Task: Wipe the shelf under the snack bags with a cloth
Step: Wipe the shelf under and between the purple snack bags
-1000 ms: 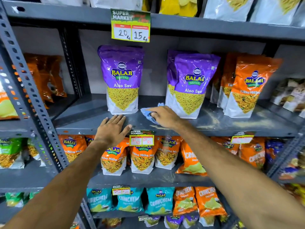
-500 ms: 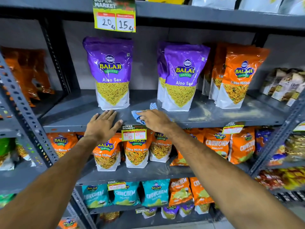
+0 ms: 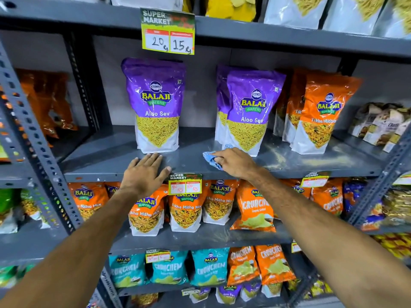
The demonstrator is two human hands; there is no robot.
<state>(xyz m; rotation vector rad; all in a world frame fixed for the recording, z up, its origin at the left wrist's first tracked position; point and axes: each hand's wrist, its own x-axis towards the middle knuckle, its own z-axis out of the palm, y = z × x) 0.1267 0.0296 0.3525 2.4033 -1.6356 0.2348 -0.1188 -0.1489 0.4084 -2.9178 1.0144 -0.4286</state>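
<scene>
A grey metal shelf holds upright snack bags. A purple Aloo Sev bag stands at the left, two more purple bags stand in the middle, and orange Tikha Mitha bags stand to the right. My right hand presses a crumpled blue cloth onto the shelf just in front of the middle purple bags. My left hand lies flat on the shelf's front edge, fingers apart, just below the left purple bag. Pale dust streaks show on the shelf to the right of the cloth.
A price tag hangs on the shelf's front edge between my hands, and a bigger one hangs from the shelf above. Lower shelves carry orange and teal bags. A perforated grey upright stands at the left.
My right hand and the cloth stay in front of the middle purple bags, shifting a little along the shelf. My left hand remains flat on the front edge. The view has moved.
</scene>
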